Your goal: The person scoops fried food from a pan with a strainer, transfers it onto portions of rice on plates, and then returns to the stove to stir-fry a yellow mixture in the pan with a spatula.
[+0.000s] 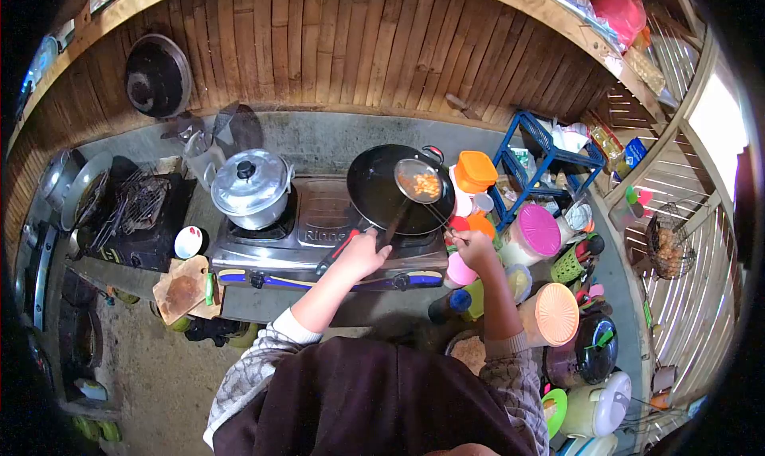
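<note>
A black wok (370, 177) sits on the right burner of the gas stove (327, 199). My right hand (474, 249) is closed around the thin handle of a round wire strainer (409, 171), which is over the wok. Small orange-brown pieces of food (426, 186) lie in the strainer. My left hand (362, 254) is at the wok's near edge, closed on a brown stick-like utensil (396, 221) whose far end is hidden by the strainer. Beside that hand, the wok's black and red handle (335, 257) points toward me.
A lidded aluminium pot (251, 189) stands on the left burner. Further left are a cutting board (182, 288) with a green-handled knife (209, 288) and a grill rack (143, 201). Containers, including a pink-lidded tub (535, 233), crowd the right side by a blue rack (550, 149).
</note>
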`<state>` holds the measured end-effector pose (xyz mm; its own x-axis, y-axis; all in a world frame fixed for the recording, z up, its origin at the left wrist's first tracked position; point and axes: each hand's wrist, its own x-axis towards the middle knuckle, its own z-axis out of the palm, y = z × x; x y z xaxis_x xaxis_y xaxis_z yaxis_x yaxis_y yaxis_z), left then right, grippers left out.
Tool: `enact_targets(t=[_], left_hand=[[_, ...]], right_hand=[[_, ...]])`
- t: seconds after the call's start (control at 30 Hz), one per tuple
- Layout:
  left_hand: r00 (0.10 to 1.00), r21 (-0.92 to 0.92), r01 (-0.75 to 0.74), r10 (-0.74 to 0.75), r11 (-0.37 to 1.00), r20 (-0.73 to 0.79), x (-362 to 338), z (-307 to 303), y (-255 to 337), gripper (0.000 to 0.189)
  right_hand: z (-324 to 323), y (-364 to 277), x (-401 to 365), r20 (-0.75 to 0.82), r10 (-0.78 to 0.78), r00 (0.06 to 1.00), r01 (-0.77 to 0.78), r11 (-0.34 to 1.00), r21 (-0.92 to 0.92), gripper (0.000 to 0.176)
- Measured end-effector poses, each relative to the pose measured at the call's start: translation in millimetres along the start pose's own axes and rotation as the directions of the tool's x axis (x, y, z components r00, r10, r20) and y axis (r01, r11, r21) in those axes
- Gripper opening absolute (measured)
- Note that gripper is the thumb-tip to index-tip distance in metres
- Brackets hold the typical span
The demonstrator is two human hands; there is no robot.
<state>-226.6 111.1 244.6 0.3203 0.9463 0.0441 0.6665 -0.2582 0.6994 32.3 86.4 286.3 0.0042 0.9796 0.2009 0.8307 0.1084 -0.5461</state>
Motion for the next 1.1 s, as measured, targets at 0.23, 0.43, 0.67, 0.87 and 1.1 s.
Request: enact_targets(t=[0.23,0.43,0.67,0.87,1.1], left_hand=[[0.972,-0.268,-0.099,0.151,0.958,0.18,-5.4,23.5,35.7,0.038],[0.808,-0.813,0.582,0.133,-0.021,0.574,32.4,72.4,39.8,0.038],[0.898,-0.891,0.437,0.0,-0.124,0.441,34.6,75.3,53.1,0.028],[0.935,-0.939,0.344,-0.089,0.009,0.342,16.6,40.5,43.0,0.025],[0.951,-0.953,0.3,-0.098,0.042,0.295,-16.1,5.3,3.2,0.023]], right_hand=[[15.5,-2.0,-1.4,-0.036,-0.024,0.999,0.026,0.997,0.068,0.019],[28.6,-24.7,-6.6,-0.014,0.032,0.999,-0.03,0.991,0.13,0.023],[40.7,-52.8,-20.9,0.093,0.084,0.992,-0.102,0.972,0.213,0.026],[21.5,-70.1,-20.3,0.308,0.08,0.948,-0.228,0.846,0.481,0.027],[98.8,-41.6,4.9,0.478,0.024,0.878,-0.357,0.698,0.621,0.03]])
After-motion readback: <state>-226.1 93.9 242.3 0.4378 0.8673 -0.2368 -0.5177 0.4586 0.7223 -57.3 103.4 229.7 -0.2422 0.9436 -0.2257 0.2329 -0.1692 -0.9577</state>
